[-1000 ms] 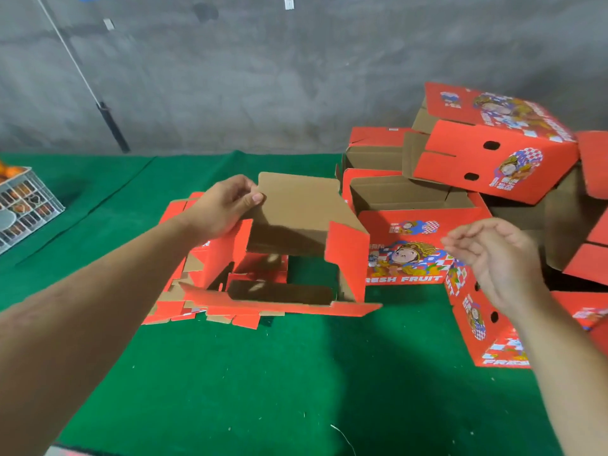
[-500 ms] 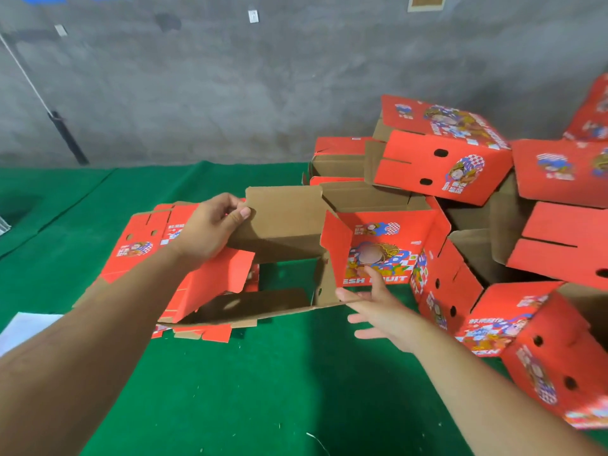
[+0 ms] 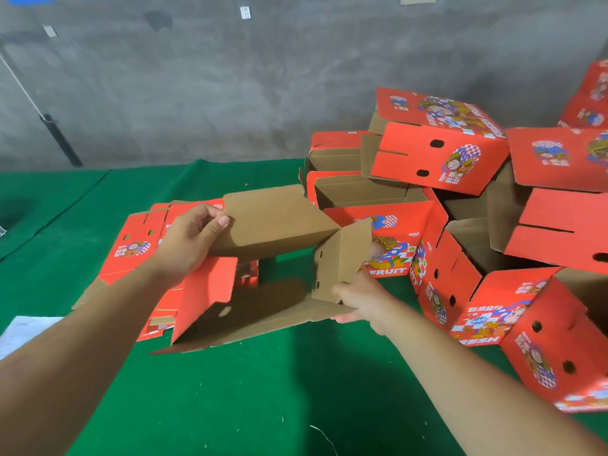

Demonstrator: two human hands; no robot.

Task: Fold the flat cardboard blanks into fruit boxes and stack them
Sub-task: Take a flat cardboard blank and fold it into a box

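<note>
Both hands grip the half-opened blank [image 3: 273,225], flat blanks [image 3: 138,245] beneath, folded boxes [image 3: 441,143] crowding right.

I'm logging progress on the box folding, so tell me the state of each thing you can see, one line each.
Left hand: grips the blank's upper panel.
Right hand: holds the blank's right corner.
Cardboard blank: lifted, partly opened, not yet a box.
Flat blanks: stacked flat on the green table.
Folded boxes: piled loosely, some tipped on their sides.
White sheet: lying flat.

Half-folded box [image 3: 279,225], apparently two-handed
</note>
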